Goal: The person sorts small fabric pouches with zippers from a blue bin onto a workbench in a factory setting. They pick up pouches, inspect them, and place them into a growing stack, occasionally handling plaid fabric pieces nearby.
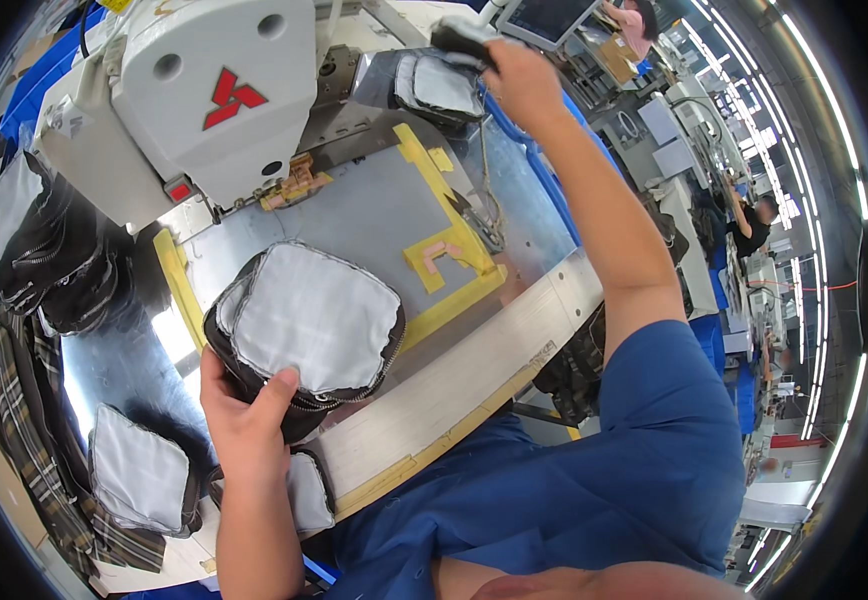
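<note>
My left hand (pixel 249 415) grips the near left edge of a zippered pouch piece (pixel 319 315), thumb on top and fingers underneath. This piece has a white lining face, rounded corners and a dark zipper edge, and it is held over the machine's work plate. Stretched out to the far right, my right hand (pixel 526 88) is closed on a dark and white fabric piece (pixel 462 44), blurred by motion. Just below it lies a small stack of white-lined pouch pieces (pixel 439 88) on the table.
A large white sewing machine head (pixel 209 110) stands at the far left over a grey plate edged with yellow tape (pixel 454 345). Dark zippered pieces (pixel 79 270) pile up at left, beside plaid fabric (pixel 29 430). Another white-lined piece (pixel 139 470) lies at lower left. People work farther off.
</note>
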The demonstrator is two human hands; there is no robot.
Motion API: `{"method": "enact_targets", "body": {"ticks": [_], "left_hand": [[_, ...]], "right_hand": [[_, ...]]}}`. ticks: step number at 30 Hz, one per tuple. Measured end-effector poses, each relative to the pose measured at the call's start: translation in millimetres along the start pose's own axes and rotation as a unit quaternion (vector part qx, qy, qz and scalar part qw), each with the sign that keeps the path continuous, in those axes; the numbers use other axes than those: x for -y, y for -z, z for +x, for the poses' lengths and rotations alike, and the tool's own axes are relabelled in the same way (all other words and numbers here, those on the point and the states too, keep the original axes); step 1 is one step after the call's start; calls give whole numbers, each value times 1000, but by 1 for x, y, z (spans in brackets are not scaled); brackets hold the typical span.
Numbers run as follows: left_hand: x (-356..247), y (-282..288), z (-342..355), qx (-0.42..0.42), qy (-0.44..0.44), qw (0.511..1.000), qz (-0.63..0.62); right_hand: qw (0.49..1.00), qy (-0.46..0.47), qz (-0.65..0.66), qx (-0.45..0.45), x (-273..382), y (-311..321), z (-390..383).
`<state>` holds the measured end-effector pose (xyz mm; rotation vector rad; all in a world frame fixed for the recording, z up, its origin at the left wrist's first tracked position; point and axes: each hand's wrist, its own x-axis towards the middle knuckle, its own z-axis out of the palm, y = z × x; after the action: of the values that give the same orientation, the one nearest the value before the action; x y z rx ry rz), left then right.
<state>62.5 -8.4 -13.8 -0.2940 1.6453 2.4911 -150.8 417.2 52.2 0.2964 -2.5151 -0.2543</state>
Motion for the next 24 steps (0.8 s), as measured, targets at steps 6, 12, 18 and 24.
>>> {"method": "enact_targets", "body": {"ticks": [6,12,18,24], "left_hand": [[-1,1,-1,3,6,1000,-7],[0,0,-2,-4,6,1000,-1],[-2,-2,-3,-5,5,1000,3],[-3,-6,-5,-21,2,1000,17]], "right_hand": [[988,-50,83,122,30,-12,-12],[993,115,35,20,75,-4,-35],[941,-153,109,281,124,0,-41],[938,-132,156,281,116,1,-35]]}}
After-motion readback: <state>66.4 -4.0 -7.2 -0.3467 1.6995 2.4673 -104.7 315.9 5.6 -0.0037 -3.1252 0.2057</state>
